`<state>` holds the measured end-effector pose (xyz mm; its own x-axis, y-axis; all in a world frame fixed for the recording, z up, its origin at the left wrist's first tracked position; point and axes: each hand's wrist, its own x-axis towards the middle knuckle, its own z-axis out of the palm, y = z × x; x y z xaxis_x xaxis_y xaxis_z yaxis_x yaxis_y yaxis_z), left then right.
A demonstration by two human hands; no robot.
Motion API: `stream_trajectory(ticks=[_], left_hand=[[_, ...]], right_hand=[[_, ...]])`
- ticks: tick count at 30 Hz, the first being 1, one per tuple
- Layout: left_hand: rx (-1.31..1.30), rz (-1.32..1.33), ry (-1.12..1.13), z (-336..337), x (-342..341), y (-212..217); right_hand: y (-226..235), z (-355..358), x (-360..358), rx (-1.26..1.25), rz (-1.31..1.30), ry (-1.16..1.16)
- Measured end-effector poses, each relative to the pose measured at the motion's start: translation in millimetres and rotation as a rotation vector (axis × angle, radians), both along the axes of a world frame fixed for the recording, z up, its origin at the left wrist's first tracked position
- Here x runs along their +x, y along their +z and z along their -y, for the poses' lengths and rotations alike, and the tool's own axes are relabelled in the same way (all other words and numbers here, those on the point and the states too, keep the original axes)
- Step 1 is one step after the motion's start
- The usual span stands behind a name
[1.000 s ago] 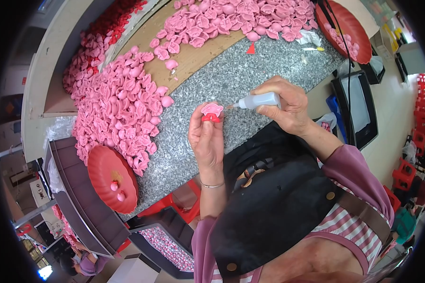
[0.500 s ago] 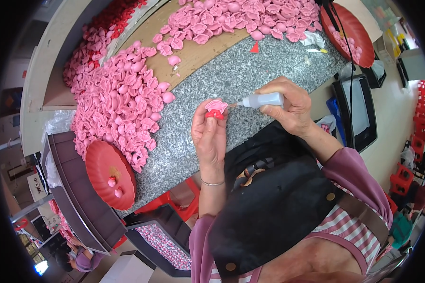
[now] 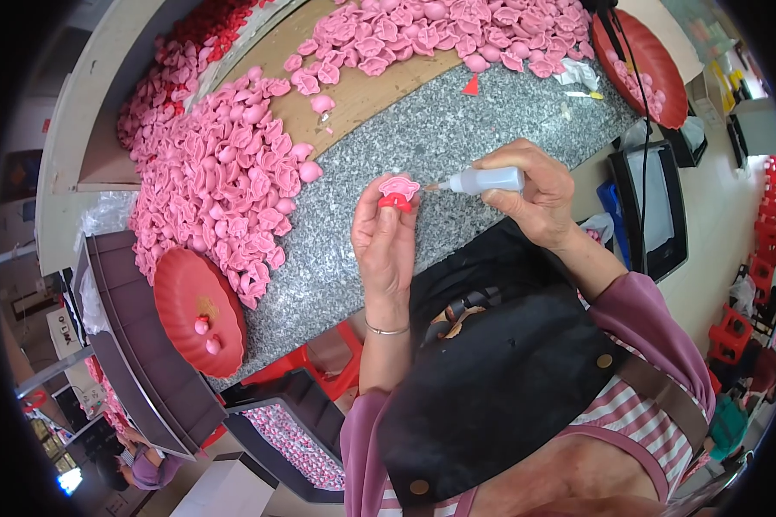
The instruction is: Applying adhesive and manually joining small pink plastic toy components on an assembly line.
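Between the thumb and fingers of my left hand [image 3: 383,246] is a small pink and red plastic piece [image 3: 397,191], its pink hollow side up and its red part near my thumb. My right hand [image 3: 536,194] grips a translucent squeeze bottle [image 3: 494,180] lying sideways. The bottle's thin nozzle points left at the pink rim, very close to it; whether it touches, I cannot tell. Both hands are above the grey speckled tabletop [image 3: 353,302]. A big heap of pink plastic pieces [image 3: 207,172] spreads to the left of my left hand.
More pink pieces [image 3: 457,30] lie along the far side on a wooden board [image 3: 353,99]. A red scalloped dish [image 3: 177,302] with a few pieces stands at left, another red dish [image 3: 668,77] at far right. Below the table edge is a dark crate [image 3: 310,482] of small pieces.
Both hands have shifted very slightly to the right with the view. The pink and red piece is tilted a little differently; the bottle stays at its side.
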<state>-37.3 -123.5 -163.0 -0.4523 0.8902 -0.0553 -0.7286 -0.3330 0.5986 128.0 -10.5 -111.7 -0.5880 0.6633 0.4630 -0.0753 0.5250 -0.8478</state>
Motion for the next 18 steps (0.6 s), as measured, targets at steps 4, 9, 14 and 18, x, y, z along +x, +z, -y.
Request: stream_trajectory(ticks=[4,9,14,18], left_hand=[[0.007,-0.006,-0.006,0.8,-0.5,-0.5],[0.006,-0.002,-0.009,0.4,-0.6,-1.5],[-0.04,-0.118,-0.006,1.2,0.3,-5.6],[-0.032,-0.166,-0.015,2.1,1.2,-6.7]], right_hand=[[-1.1,-1.4,0.8,0.0,0.019,-0.003],[-0.9,-2.4,2.1,-0.026,0.006,-0.008],[4.1,-2.0,-0.3,-0.092,-0.044,0.009],[4.1,-3.1,-1.7,-0.084,0.0,0.047]])
